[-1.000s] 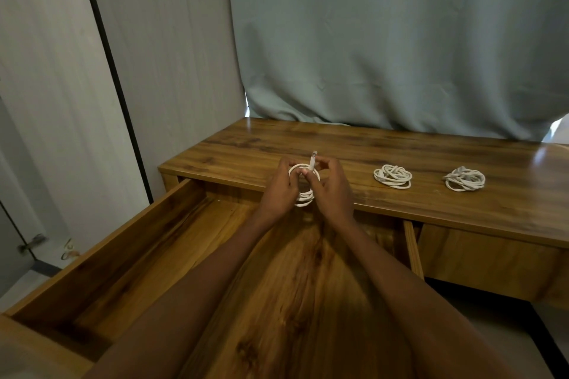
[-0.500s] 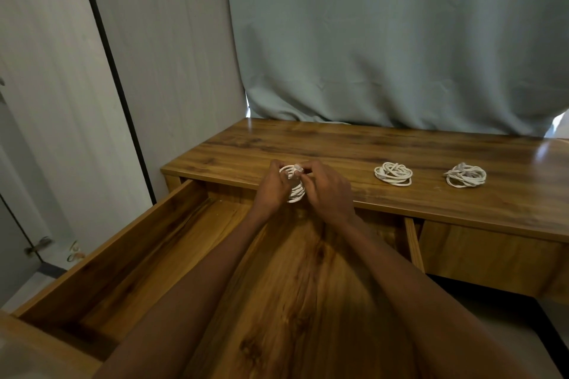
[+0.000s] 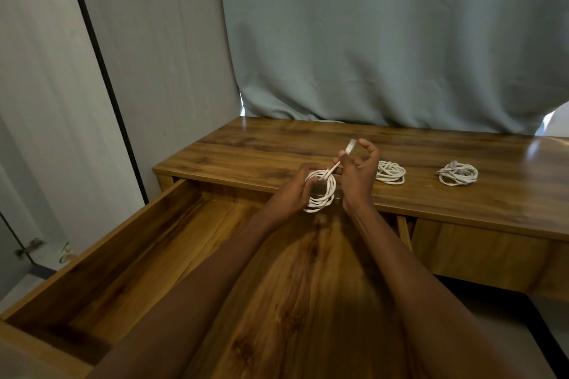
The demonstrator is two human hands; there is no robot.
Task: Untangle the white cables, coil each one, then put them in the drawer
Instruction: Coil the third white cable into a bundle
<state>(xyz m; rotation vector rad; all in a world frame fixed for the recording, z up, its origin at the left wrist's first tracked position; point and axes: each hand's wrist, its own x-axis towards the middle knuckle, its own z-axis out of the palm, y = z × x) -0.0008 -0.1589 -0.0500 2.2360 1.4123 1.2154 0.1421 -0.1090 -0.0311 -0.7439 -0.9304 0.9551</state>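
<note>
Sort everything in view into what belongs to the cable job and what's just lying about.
Job: white cable coil in both hands; left hand; right hand; two coiled white cables on the desktop; open wooden drawer.

Lying about: grey-green curtain; metal door handle.

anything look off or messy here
Nothing stands out. Two coiled cables lie tidy on the desk; the left hand holds a third coil, the right hand pinches its plug end above the open drawer.

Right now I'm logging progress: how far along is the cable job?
Done: two coils lie on the desk. In hand: the left hand holds a third coil while the right hand pulls its plug end. Left: finish it; the open drawer holds no cables yet.
</note>
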